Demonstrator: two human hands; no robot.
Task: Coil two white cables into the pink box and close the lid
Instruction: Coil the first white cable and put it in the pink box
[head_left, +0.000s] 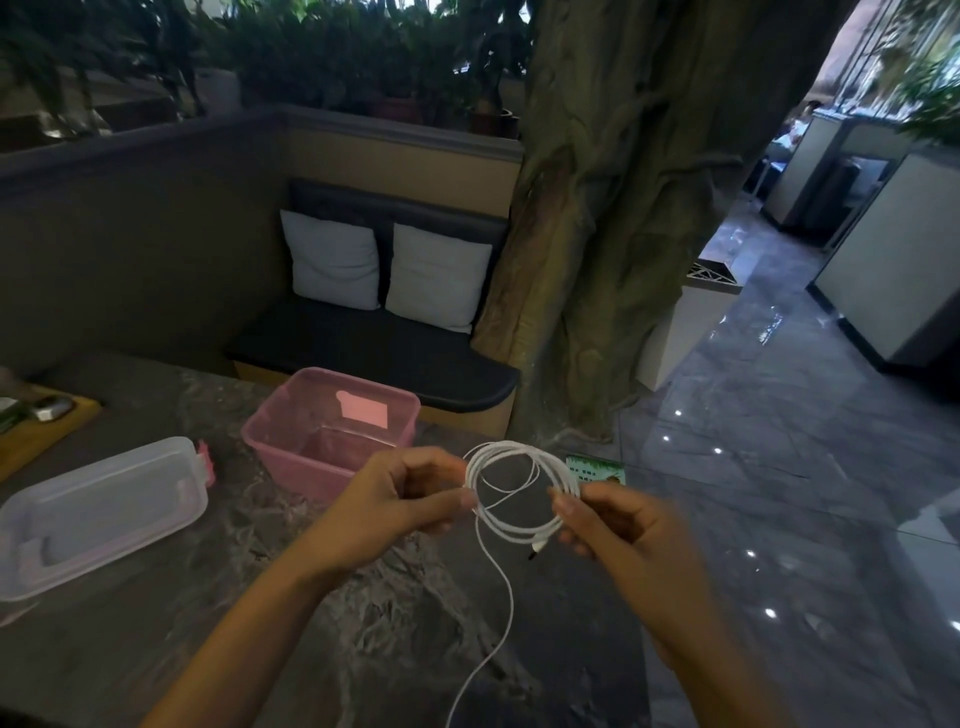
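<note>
A white cable (519, 457) is wound into a loose coil held above the dark marble table (322, 623). My left hand (405, 499) pinches the coil's left side and my right hand (613, 525) pinches its right side. One plug end sticks out below the right fingers, and a loose tail hangs down off the bottom of the view. The pink box (332, 431) stands open just behind my left hand, with nothing visible inside it. Its clear lid (98, 514) lies flat on the table to the left. A second cable is not in view.
A wooden tray (47, 426) with small items sits at the table's far left edge. A green card (597, 470) lies near the table's right edge. Behind are a dark bench with two pale cushions (384, 265) and a large tree-trunk column (623, 208); glossy floor lies to the right.
</note>
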